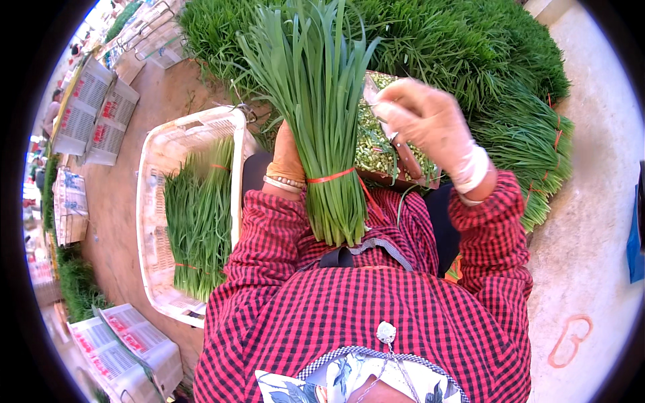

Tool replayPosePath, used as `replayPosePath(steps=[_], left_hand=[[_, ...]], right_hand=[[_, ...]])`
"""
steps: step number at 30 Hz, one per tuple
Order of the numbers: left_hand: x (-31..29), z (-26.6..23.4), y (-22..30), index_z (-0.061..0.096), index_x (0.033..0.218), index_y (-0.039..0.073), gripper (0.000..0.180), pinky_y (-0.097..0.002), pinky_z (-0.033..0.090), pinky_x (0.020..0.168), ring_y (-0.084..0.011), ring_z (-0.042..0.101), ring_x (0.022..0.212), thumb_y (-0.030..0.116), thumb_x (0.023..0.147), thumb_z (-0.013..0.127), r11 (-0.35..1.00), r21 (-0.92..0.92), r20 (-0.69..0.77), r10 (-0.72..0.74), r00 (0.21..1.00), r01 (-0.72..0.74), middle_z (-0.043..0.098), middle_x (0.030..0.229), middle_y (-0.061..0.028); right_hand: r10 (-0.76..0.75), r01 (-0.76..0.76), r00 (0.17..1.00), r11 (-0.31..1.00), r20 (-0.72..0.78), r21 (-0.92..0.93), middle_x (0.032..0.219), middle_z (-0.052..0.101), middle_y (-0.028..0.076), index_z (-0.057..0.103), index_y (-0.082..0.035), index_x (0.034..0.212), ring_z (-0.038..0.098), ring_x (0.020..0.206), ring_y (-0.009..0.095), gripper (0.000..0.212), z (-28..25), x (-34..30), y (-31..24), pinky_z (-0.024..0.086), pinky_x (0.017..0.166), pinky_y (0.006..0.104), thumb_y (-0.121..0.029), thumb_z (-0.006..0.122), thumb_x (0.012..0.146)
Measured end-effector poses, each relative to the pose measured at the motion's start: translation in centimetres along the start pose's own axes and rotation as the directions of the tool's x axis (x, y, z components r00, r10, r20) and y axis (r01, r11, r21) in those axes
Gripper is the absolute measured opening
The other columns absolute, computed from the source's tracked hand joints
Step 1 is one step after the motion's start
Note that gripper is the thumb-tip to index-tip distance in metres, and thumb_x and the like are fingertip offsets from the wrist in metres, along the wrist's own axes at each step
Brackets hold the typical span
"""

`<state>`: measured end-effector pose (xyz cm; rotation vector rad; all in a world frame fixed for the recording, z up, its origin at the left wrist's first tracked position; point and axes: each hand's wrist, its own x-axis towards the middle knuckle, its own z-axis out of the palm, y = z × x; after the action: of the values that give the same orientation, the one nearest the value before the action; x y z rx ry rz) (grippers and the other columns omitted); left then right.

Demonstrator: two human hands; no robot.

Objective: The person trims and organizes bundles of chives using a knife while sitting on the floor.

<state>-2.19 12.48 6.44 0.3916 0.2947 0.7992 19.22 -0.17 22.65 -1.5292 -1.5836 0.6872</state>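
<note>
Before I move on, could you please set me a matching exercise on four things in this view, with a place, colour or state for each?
Things:
1. Upright green bundle
2. Knife handle
3. Open basket
4. Right hand

Descriptions:
A. Beside the person's left arm, with cut greens lying in it
B. Raised just right of the tied stalks
C. Brown
D. Tied round with a red band

Pairs: 1-D, 2-C, 3-A, 4-B

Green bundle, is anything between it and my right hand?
Between the green bundle and the right hand, possibly the knife: its brown handle shows just below the hand, and its blade seems to run up into the gap. Nothing else visible does.
</note>
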Motion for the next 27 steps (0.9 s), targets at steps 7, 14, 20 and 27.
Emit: replayPosePath(steps=[7, 14, 20, 27], left_hand=[[0.2, 0.6, -0.8, 0.063, 0.128, 0.003, 0.046, -0.0380, 0.058, 0.089, -0.0234, 0.070, 0.099, 0.042, 0.105, 0.054, 0.986, 0.079, -0.169, 0.160, 0.973, -0.149, 0.071, 0.116, -0.0090], [-0.2, 0.7, 0.4, 0.062, 0.132, 0.007, 0.048, -0.0436, 0.055, 0.098, -0.0289, 0.067, 0.110, 0.045, 0.106, 0.050, 0.981, -0.130, -0.038, 0.142, 0.989, -0.146, 0.069, 0.125, -0.0101], [1.0, 2.6, -0.2, 0.061, 0.134, 0.008, 0.052, -0.0446, 0.054, 0.099, -0.0298, 0.066, 0.112, 0.049, 0.106, 0.046, 0.969, -0.125, -0.146, 0.194, 0.970, -0.213, 0.067, 0.129, -0.0094], [1.1, 2.5, -0.4, 0.061, 0.133, 0.008, 0.052, -0.0441, 0.055, 0.098, -0.0297, 0.067, 0.111, 0.049, 0.106, 0.045, 0.967, -0.125, -0.115, 0.208, 0.971, -0.222, 0.068, 0.128, -0.0102]], right_hand=[[-0.004, 0.003, 1.000, 0.999, -0.015, -0.044, 0.074, 0.067, 0.009, 0.069, -0.006, 0.098, 0.065, 0.064, 0.019, 0.028, 6.1, 0.6, 2.4, 0.052, 0.063, 0.0350, -0.033, 0.075, 0.092], [0.124, -0.005, 0.975, 0.844, -0.185, 0.537, 0.083, 0.073, 0.007, 0.069, 0.000, 0.102, 0.071, 0.072, 0.013, 0.017, 5.7, -1.0, 2.0, 0.056, 0.067, 0.0260, -0.016, 0.069, 0.099], [0.159, 0.051, 0.945, 0.791, -0.285, 0.610, 0.085, 0.075, 0.008, 0.070, -0.002, 0.101, 0.072, 0.072, 0.014, 0.017, 4.5, -0.6, 2.3, 0.056, 0.067, 0.0260, -0.018, 0.069, 0.099], [0.129, 0.027, 0.969, 0.790, -0.209, 0.612, 0.083, 0.074, 0.008, 0.070, -0.001, 0.100, 0.071, 0.071, 0.015, 0.015, 3.9, 0.4, 1.7, 0.056, 0.067, 0.0259, -0.016, 0.069, 0.099]])
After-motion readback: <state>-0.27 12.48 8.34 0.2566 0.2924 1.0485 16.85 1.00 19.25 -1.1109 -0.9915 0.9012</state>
